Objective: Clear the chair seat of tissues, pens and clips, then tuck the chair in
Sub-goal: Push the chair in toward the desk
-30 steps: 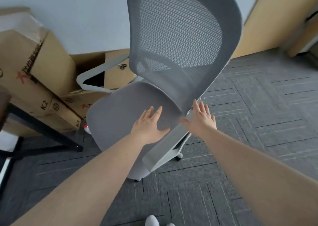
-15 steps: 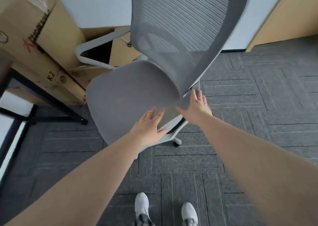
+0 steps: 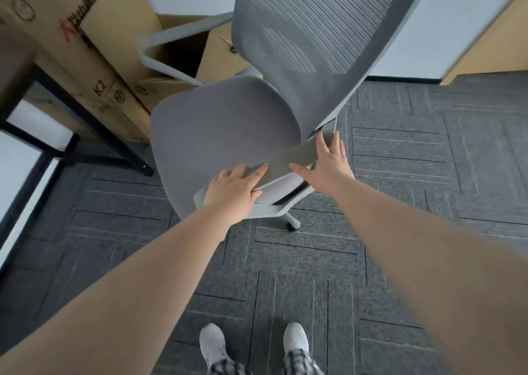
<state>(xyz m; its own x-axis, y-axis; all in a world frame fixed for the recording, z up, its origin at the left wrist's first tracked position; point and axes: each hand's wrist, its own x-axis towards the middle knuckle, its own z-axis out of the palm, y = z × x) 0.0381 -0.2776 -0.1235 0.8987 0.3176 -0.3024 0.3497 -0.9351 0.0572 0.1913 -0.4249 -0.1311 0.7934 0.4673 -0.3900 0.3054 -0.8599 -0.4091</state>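
Note:
A grey office chair stands in front of me, its seat (image 3: 223,123) bare, with no tissues, pens or clips showing on it. Its mesh backrest (image 3: 314,31) rises at the upper right. Both hands are on the near armrest (image 3: 288,160). My left hand (image 3: 233,191) grips the armrest's front end, thumb under it. My right hand (image 3: 328,166) lies flat on the rear part, fingers spread. The far armrest (image 3: 171,36) loops out at the upper left.
Stacked cardboard boxes (image 3: 83,23) stand behind the chair at the left. A black table leg frame (image 3: 85,117) slants down at the left. One chair caster (image 3: 293,223) rests on the grey carpet tiles. My white shoes (image 3: 213,343) are at the bottom.
My view has tilted down and pulled back. My left hand slid off the seat onto the armrest's front end and closed on it. The right hand settled on the armrest.

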